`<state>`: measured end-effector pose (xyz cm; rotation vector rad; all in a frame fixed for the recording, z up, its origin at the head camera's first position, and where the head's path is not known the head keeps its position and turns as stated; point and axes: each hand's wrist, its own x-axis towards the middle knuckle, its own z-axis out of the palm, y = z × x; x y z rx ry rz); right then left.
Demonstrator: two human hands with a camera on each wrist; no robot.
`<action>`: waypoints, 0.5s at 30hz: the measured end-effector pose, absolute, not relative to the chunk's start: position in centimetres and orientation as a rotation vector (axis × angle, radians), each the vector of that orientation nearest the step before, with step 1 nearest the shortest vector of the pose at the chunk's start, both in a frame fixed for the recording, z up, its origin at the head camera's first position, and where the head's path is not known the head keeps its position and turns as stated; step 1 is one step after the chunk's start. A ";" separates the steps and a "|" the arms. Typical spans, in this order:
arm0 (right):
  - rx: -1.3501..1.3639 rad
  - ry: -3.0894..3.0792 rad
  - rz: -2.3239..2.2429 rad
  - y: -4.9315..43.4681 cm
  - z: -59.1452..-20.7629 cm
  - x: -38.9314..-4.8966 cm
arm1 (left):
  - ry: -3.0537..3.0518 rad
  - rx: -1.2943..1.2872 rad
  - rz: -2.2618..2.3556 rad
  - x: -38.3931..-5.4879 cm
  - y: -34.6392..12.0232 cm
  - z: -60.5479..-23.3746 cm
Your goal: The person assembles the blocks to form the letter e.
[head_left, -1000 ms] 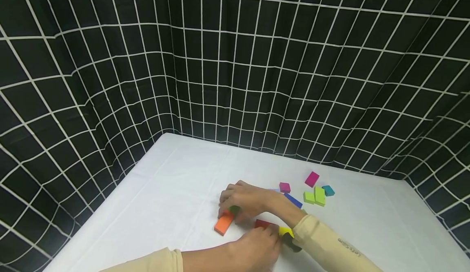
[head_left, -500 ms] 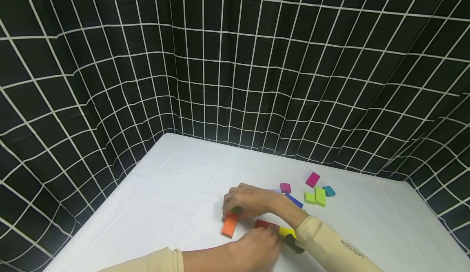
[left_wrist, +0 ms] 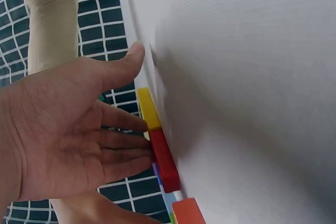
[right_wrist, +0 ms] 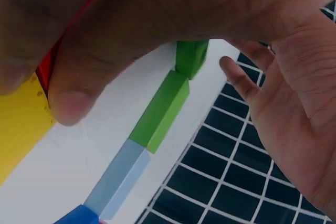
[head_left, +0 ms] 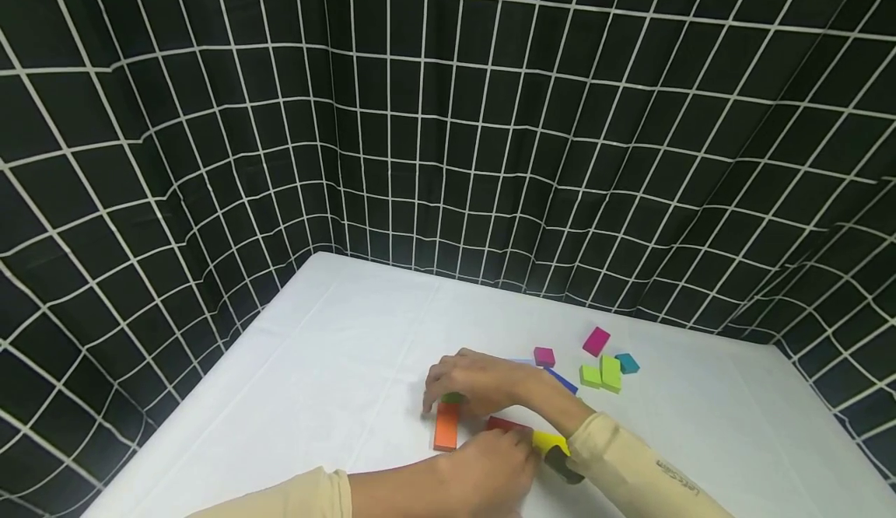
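Observation:
In the head view, my left hand (head_left: 493, 467) is at the near end of a red block (head_left: 507, 425), beside a yellow block (head_left: 551, 444). The left wrist view shows its straight fingertips touching the red block (left_wrist: 164, 161), thumb spread away. My right hand (head_left: 469, 382) reaches across above the far end of an orange block (head_left: 446, 428), one finger beside it with a small gap. A green block (head_left: 451, 397) shows under that hand. In the right wrist view, the right palm (right_wrist: 304, 114) is spread near a dark green block (right_wrist: 191, 59); the orange block is hidden there.
A light green block (right_wrist: 160, 111), a pale blue block (right_wrist: 118, 179) and a blue block (right_wrist: 79, 216) form a row. Magenta (head_left: 596, 341), lime (head_left: 610, 374) and teal (head_left: 627, 363) blocks lie farther right. A black gridded curtain (head_left: 462, 152) borders the white table (head_left: 336, 347).
The orange block has turned from slanted to nearly straight and shifted right. My right hand has moved slightly right, its finger now apart from the block. The left hand stays at the red block.

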<state>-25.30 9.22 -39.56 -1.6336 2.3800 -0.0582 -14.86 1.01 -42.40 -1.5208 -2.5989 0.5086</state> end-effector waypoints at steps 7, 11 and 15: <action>-1.693 2.585 -0.164 11.3 -38.4 -25.6 | -2.601 -1.601 0.285 -16.4 -0.7 -41.3; -1.586 2.721 -0.263 12.8 -37.7 -25.8 | -2.562 -1.632 0.096 -18.2 -3.1 -40.2; -1.439 2.813 -0.306 14.6 -37.3 -25.6 | -2.599 -1.675 -0.061 -19.9 -6.2 -39.6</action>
